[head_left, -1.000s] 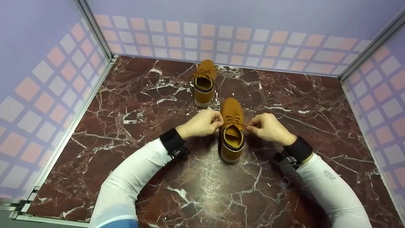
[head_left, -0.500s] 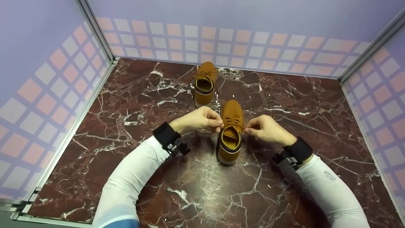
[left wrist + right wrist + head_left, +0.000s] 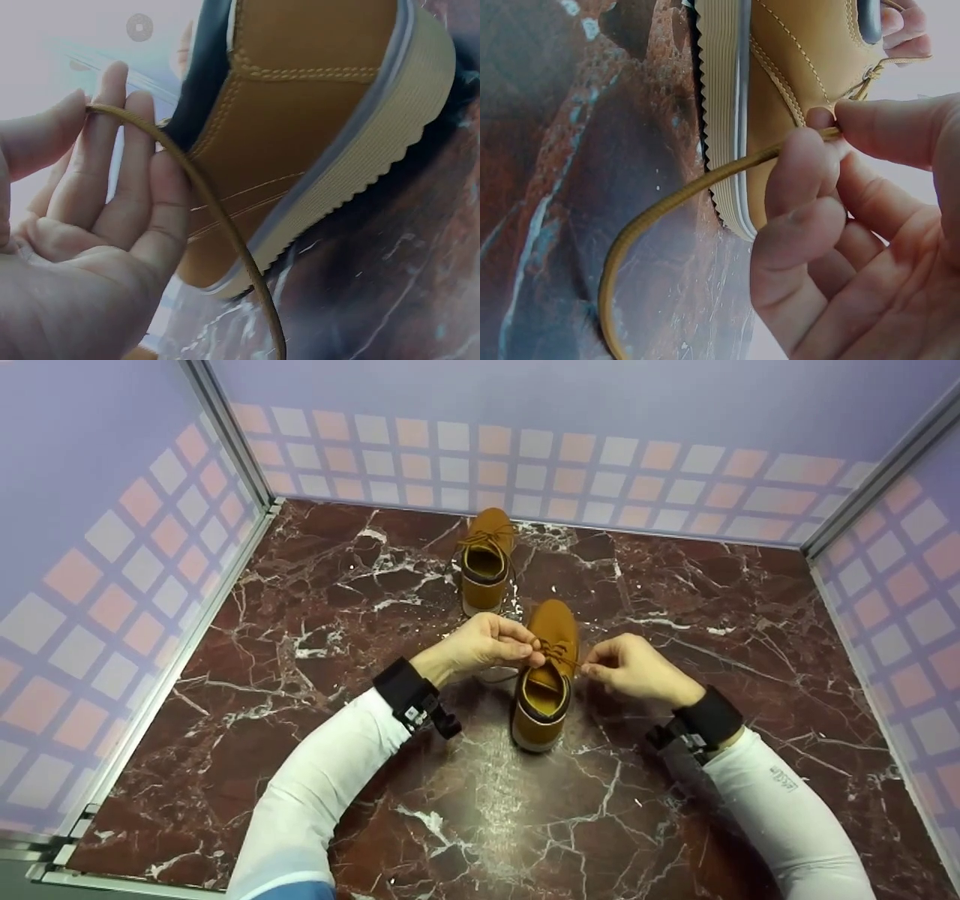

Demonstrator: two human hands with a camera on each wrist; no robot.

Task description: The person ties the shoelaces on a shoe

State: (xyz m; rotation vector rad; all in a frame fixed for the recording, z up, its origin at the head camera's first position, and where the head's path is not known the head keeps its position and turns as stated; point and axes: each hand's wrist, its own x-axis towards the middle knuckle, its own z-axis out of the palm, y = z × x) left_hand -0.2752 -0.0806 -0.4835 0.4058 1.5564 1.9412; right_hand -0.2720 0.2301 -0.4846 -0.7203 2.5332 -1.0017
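The left hand and right hand are pinching the lace of the shoe farther from the worktop's back edge, ideally keeping tension even.

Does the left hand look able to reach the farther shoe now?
Probably yes: no object stands between the left hand and the farther shoe, though it would likely need to release the lace it pinches.
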